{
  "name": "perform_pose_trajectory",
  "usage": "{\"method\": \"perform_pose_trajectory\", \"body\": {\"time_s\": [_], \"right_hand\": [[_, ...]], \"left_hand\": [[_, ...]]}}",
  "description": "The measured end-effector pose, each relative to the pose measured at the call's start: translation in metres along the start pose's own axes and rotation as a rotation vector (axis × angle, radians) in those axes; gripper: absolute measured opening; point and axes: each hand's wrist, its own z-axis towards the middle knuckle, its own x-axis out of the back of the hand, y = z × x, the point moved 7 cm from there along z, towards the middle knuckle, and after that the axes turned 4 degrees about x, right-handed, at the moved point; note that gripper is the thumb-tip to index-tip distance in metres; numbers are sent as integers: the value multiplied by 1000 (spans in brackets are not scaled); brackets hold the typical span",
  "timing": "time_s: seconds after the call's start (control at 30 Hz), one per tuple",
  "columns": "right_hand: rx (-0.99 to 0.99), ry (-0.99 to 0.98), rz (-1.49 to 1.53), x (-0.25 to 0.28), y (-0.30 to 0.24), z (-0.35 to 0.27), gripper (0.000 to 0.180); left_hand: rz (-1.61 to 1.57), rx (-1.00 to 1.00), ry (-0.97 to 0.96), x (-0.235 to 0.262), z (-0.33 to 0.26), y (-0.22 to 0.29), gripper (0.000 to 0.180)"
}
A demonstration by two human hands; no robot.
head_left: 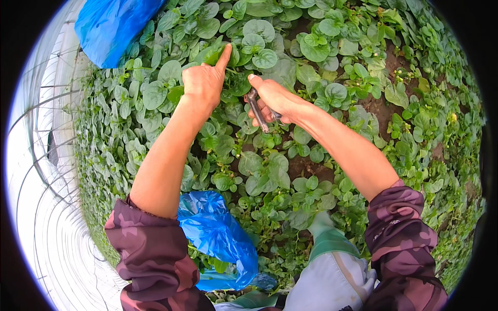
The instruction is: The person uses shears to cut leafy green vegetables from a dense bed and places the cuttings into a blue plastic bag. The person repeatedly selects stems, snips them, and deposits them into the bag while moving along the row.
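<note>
My left hand (202,84) is curled closed among the plants, back upward, with its index finger stretched forward. Bright green leafy shoots (211,54) stick out past it, seemingly held in the fingers, which are mostly hidden underneath. Just to its right, my right hand (275,98) is wrapped round pruning shears (258,110) with dark handles and a coiled spring. Their blades are hidden among leaves near the left hand, so I cannot tell whether they touch a stem. Broad, round-leaved plants (262,173) surround both hands.
A crumpled blue plastic bag (218,228) with some green leaves at its opening lies near my left forearm. Another blue bag (111,31) is at the far left. My green boot (332,241) stands among plants. A translucent sheet wall with curved ribs (49,171) runs along the left.
</note>
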Motion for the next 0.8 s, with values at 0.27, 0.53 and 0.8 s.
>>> {"method": "perform_pose_trajectory", "body": {"time_s": [0.27,0.53,0.8], "right_hand": [[1,8,56,-1,0,1,62],[59,-21,292,27,24,-39,61],[-53,-77,523,30,7,-5,63]], "left_hand": [[-86,-79,106,-1,-2,-6,67],[-152,-76,273,8,-49,-29,59],[85,-123,197,46,-29,9,48]]}}
